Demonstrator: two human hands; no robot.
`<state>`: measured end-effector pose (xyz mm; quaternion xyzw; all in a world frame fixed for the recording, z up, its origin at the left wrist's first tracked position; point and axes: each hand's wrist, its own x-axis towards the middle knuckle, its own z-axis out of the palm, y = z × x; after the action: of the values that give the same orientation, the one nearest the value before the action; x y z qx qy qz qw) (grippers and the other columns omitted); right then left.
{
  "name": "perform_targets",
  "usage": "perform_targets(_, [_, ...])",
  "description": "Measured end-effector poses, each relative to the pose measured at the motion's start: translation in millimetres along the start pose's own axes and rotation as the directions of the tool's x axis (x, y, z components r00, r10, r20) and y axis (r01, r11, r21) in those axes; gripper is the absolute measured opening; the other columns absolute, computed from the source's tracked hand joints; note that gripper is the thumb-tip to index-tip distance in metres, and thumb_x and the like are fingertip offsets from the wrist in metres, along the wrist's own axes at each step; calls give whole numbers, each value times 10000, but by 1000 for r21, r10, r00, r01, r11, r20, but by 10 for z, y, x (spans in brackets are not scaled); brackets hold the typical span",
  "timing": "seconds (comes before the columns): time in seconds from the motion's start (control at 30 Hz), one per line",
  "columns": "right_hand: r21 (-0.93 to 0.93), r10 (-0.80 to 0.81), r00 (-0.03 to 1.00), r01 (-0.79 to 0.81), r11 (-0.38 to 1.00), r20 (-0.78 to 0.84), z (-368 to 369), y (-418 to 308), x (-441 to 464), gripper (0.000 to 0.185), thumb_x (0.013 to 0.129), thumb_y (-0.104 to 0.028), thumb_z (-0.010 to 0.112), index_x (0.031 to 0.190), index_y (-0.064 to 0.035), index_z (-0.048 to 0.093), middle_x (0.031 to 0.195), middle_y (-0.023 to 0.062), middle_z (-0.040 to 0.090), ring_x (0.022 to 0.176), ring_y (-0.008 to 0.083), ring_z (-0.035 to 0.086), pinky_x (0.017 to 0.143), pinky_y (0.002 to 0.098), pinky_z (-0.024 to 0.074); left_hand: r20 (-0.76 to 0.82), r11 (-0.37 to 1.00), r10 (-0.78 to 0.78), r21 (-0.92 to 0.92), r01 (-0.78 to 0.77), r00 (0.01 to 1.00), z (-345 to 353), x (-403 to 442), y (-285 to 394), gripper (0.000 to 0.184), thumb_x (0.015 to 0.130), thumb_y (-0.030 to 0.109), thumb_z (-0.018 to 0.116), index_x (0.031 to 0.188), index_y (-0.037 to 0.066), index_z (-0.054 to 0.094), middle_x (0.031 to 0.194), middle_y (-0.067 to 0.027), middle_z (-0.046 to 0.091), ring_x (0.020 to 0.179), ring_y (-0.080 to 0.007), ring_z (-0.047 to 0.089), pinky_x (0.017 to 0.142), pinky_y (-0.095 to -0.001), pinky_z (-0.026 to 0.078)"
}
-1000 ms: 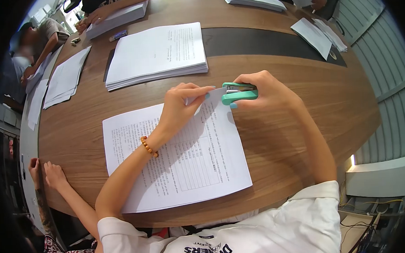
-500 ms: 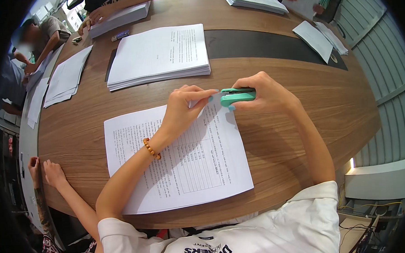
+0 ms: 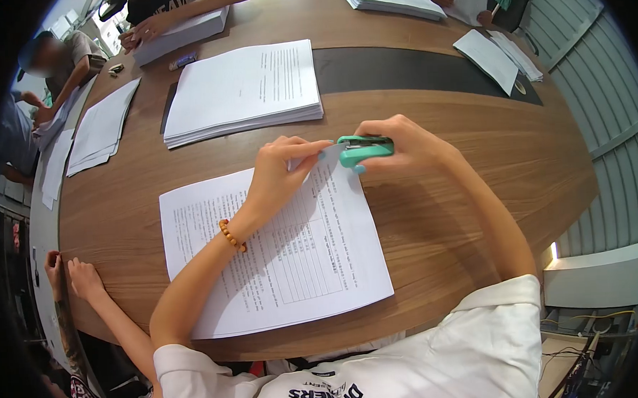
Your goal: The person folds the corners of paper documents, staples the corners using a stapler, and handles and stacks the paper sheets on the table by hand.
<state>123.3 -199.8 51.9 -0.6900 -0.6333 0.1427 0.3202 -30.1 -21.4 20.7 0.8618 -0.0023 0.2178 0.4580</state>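
Note:
Printed sheets (image 3: 358, 272) lie in front of me, with text and a table on the top page. My left hand (image 3: 279, 176) pinches their far edge near the upper right corner, and my left forearm crosses the page. My right hand (image 3: 413, 144) is closed around a green stapler (image 3: 367, 152), thumb below and fingers above. The stapler's jaws are at the paper's corner, close to my left fingertips. Whether the corner sits between the jaws is hard to make out.
Beyond the sheets stands a thick paper stack (image 3: 240, 96) on the wooden table (image 3: 462, 214). Loose papers (image 3: 102, 130) lie left, more papers (image 3: 487, 60) at the far right. Another person's hand (image 3: 85, 278) rests at the left edge; other people sit across the table.
The whole view has shifted slightly, so things appear a little further left. My right hand has tilted the stapler a bit; both hands keep their holds at the sheets' corner.

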Motion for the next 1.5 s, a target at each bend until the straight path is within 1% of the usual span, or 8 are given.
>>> perform_targets(0.23, [831, 448, 864, -64, 552, -231, -57, 307, -579, 434, 871, -401, 525, 1078, -20, 533, 732, 13, 530, 467, 39, 422, 380, 176, 304, 56, 993, -109, -41, 111, 993, -100, 28, 47, 317, 781, 37, 610, 1094, 81, 631, 852, -63, 660, 802, -133, 588, 735, -237, 432])
perform_targets(0.47, [891, 518, 767, 151, 429, -380, 194, 626, -815, 470, 906, -419, 458, 1096, 9, 504, 741, 33, 519, 405, 39, 345, 343, 181, 234, 527, 948, -296, 263, 179, 797, -1003, 164, 80, 200, 742, 65, 639, 924, -11, 678, 819, -116, 675, 722, -161, 628, 661, -266, 494])
perform_targets(0.57, [889, 542, 751, 131, 438, -378, 195, 610, -795, 468, 905, -420, 465, 1087, 9, 503, 730, 32, 518, 401, 42, 339, 344, 180, 235, 366, 943, -328, 171, 284, 871, -1384, 263, 75, 200, 711, 28, 664, 908, 16, 695, 815, -94, 681, 692, -104, 614, 645, -228, 493])
perform_targets(0.7, [890, 556, 743, 115, 440, -372, 202, 550, -775, 461, 899, -420, 481, 1080, 3, 505, 726, 29, 516, 405, 39, 336, 349, 176, 238, -140, 914, -80, 384, 129, 987, -2101, 806, 656, 217, 786, 103, 622, 982, 23, 670, 842, -80, 671, 706, -102, 597, 661, -226, 477])
perform_targets(0.8, [894, 559, 737, 136, 428, -380, 213, 561, -784, 455, 898, -420, 485, 1076, -2, 508, 726, 27, 514, 409, 37, 335, 351, 172, 237, -439, 802, 356, 597, -28, 825, -2234, 1055, 820, 246, 798, 100, 605, 1026, 22, 653, 892, -85, 670, 738, -122, 610, 676, -227, 484])
perform_targets(0.97, [896, 562, 739, 125, 426, -371, 198, 522, -779, 450, 893, -422, 493, 1074, -10, 513, 725, 21, 511, 411, 35, 333, 354, 169, 238, 282, 65, 683, 895, -440, 674, -1406, 982, 193, 246, 768, 44, 611, 1010, 31, 657, 898, -83, 674, 745, -169, 647, 652, -232, 515])
perform_targets(1.37, [881, 507, 791, 83, 467, -343, 144, 537, -717, 469, 892, -427, 482, 1097, -6, 498, 777, 45, 545, 474, 60, 423, 418, 198, 330, -162, 481, 471, 871, -98, 867, -1802, 1510, -220, 203, 759, 47, 629, 956, 63, 679, 911, -97, 669, 755, -222, 662, 668, -285, 529])
perform_targets(1.5, [872, 98, 944, 246, 424, -314, -49, 18, 78, 535, 905, -476, 392, 1075, 10, 538, 956, 121, 603, 755, 204, 566, 737, 322, 435, -183, 508, 383, 861, -41, 906, -1918, 1856, -44, 198, 753, 43, 637, 945, 63, 682, 907, -98, 670, 753, -222, 661, 678, -295, 527])
